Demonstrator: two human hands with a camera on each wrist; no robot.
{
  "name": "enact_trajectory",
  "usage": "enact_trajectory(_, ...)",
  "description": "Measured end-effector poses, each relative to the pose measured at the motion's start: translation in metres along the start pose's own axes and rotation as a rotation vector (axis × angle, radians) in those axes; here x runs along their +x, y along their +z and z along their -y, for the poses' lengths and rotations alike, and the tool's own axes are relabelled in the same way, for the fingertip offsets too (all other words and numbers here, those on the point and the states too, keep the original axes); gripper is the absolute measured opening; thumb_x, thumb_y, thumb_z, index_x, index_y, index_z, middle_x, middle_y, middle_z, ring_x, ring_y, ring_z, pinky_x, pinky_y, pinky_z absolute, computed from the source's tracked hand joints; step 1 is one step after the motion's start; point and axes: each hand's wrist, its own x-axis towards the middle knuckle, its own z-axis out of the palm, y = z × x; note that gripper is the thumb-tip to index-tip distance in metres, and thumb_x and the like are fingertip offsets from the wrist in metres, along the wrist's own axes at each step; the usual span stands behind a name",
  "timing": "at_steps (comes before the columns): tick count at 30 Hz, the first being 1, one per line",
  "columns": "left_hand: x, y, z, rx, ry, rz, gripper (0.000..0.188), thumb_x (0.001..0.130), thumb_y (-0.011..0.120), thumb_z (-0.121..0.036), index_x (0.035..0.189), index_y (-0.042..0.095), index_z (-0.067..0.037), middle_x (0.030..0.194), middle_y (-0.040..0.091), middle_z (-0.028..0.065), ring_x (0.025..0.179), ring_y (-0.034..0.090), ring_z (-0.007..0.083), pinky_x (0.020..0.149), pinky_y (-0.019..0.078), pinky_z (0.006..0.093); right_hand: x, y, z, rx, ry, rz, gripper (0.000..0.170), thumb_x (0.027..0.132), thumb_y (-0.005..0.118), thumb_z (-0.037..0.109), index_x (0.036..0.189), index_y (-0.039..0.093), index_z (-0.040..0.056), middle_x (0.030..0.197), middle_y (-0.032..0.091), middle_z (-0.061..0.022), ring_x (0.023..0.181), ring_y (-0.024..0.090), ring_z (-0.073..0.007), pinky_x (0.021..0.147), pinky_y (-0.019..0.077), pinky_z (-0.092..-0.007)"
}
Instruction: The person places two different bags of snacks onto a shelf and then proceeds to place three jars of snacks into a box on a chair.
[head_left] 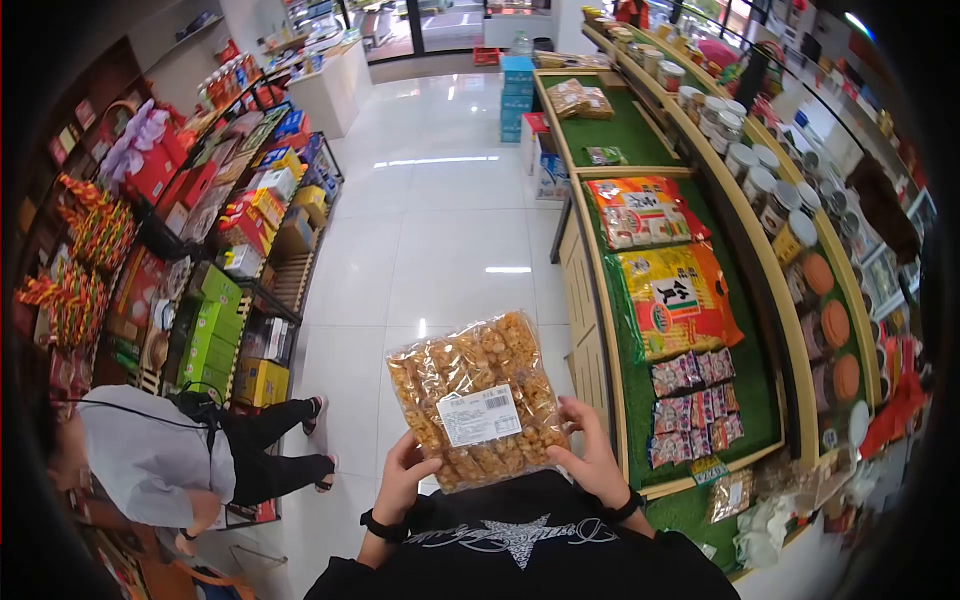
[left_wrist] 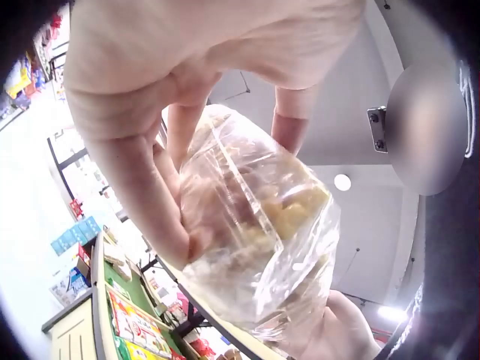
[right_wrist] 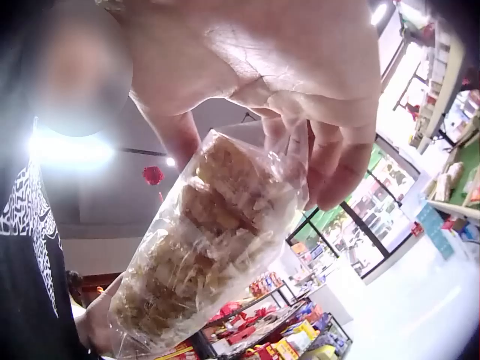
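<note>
A clear plastic bag of golden-brown puffed snack pieces [head_left: 475, 365] is held in front of the body, its white printed label [head_left: 480, 415] facing up. My left hand [head_left: 405, 478] grips its near left corner, thumb on top. At the near right side my right hand [head_left: 592, 462] pinches the edge between thumb and fingers. From the left wrist, the fingers [left_wrist: 154, 195] curl over the crinkled wrapper [left_wrist: 259, 225]. The right wrist view shows the thick side of the bag [right_wrist: 210, 232] hanging below the right hand [right_wrist: 292, 67].
To the right stands a green-lined display counter [head_left: 640, 400] with red and yellow snack bags [head_left: 670, 295] and small packets [head_left: 692, 405]. Shelves of boxed goods [head_left: 215, 330] line the left, where a person in a grey shirt [head_left: 150, 450] stands. Tiled floor [head_left: 430, 250] runs between them.
</note>
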Motion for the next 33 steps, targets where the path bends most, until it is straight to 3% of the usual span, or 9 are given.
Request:
enact_trajectory(2, -0.004, 0.015, 0.010, -0.067, 0.068, -0.007, 0.058, 0.074, 0.066, -0.005, 0.126, 0.041, 0.003, 0.116, 0.054, 0.0090, 0.105, 0.054, 0.0186, 0.090, 0.0420, 0.0304, 0.000, -0.013, 0.001, 0.151, 0.164, -0.003, 0.063, 0.081, 0.062, 0.020, 0.131, 0.031, -0.0020, 0.121, 0.046, -0.0159, 0.112, 0.047, -0.0199, 0.095, 0.0358, -0.0307)
enact_trajectory(3, 0.008, -0.027, -0.023, 0.009, 0.066, -0.036, 0.058, 0.074, 0.066, -0.005, 0.126, 0.041, 0.003, 0.116, 0.054, 0.0090, 0.105, 0.054, 0.0186, 0.090, 0.0420, 0.0304, 0.036, 0.030, -0.006, 0.230, 0.146, 0.005, 0.063, 0.081, 0.062, 0.020, 0.131, 0.031, -0.0020, 0.121, 0.046, -0.0159, 0.112, 0.047, -0.0199, 0.095, 0.0358, -0.0307)
enact_trajectory(5, 0.020, -0.026, -0.021, 0.002, 0.040, -0.024, 0.058, 0.074, 0.066, -0.005, 0.126, 0.041, 0.003, 0.116, 0.054, 0.0097, 0.103, 0.054, 0.0178, 0.089, 0.0425, 0.0307, 0.046, 0.033, -0.036, 0.525, 0.246, 0.123, 0.060, 0.083, 0.059, 0.021, 0.130, 0.031, -0.0029, 0.119, 0.047, -0.0148, 0.107, 0.047, -0.0164, 0.091, 0.0374, -0.0300)
enact_trajectory(9, 0.058, -0.019, -0.022, 0.015, 0.049, -0.014, 0.059, 0.074, 0.066, -0.004, 0.126, 0.041, 0.004, 0.115, 0.054, 0.0103, 0.102, 0.054, 0.0167, 0.087, 0.0447, 0.0300, 0.074, 0.017, -0.053, 0.523, 0.197, 0.142, 0.056, 0.084, 0.057, 0.022, 0.129, 0.033, -0.0028, 0.117, 0.049, -0.0130, 0.104, 0.047, -0.0157, 0.090, 0.0378, -0.0290)
enact_trajectory(14, 0.128, 0.007, -0.041, 0.182, 0.034, -0.008, 0.058, 0.073, 0.066, -0.002, 0.126, 0.042, 0.003, 0.113, 0.054, 0.0084, 0.099, 0.055, 0.0148, 0.077, 0.0487, 0.0267, 0.135, -0.021, -0.080, 0.378, 0.206, 0.073, 0.040, 0.081, 0.061, 0.024, 0.109, 0.049, -0.0033, 0.093, 0.055, -0.0078, 0.086, 0.047, -0.0134, 0.080, 0.0388, -0.0269)
enact_trajectory(17, 0.177, 0.026, -0.054, 0.186, 0.046, 0.018, 0.058, 0.073, 0.066, -0.001, 0.126, 0.042, 0.002, 0.114, 0.052, 0.0069, 0.099, 0.054, 0.0147, 0.077, 0.0487, 0.0264, 0.173, -0.054, -0.084, 0.347, 0.145, 0.029, 0.038, 0.079, 0.063, 0.025, 0.103, 0.051, -0.0030, 0.086, 0.054, -0.0067, 0.080, 0.044, -0.0126, 0.075, 0.0382, -0.0267)
enact_trajectory(21, 0.236, 0.043, -0.059, 0.246, 0.075, 0.071, 0.063, 0.072, 0.068, -0.004, 0.128, 0.041, 0.001, 0.115, 0.048, 0.0056, 0.101, 0.053, 0.0157, 0.078, 0.0478, 0.0269, 0.216, -0.095, -0.089, 0.391, 0.066, 0.025, 0.043, 0.079, 0.064, 0.024, 0.107, 0.049, -0.0044, 0.090, 0.054, -0.0064, 0.085, 0.047, -0.0136, 0.080, 0.0384, -0.0274)
enact_trajectory(25, 0.270, 0.059, -0.059, 0.261, 0.045, 0.074, 0.065, 0.071, 0.069, -0.005, 0.129, 0.041, 0.000, 0.114, 0.047, 0.0053, 0.101, 0.052, 0.0160, 0.079, 0.0471, 0.0273, 0.239, -0.120, -0.101, 0.370, 0.135, 0.062, 0.051, 0.078, 0.065, 0.024, 0.115, 0.045, -0.0043, 0.101, 0.054, -0.0077, 0.093, 0.048, -0.0151, 0.085, 0.0378, -0.0285)
enact_trajectory(33, 0.333, 0.060, -0.064, 0.254, -0.071, 0.081, 0.069, 0.072, 0.072, -0.010, 0.132, 0.039, -0.002, 0.105, 0.048, 0.0036, 0.099, 0.051, 0.0133, 0.078, 0.0469, 0.0258, 0.278, -0.124, -0.122, 0.463, 0.201, -0.035, 0.056, 0.079, 0.066, 0.021, 0.122, 0.038, -0.0022, 0.104, 0.054, -0.0085, 0.095, 0.050, -0.0151, 0.086, 0.0380, -0.0293)
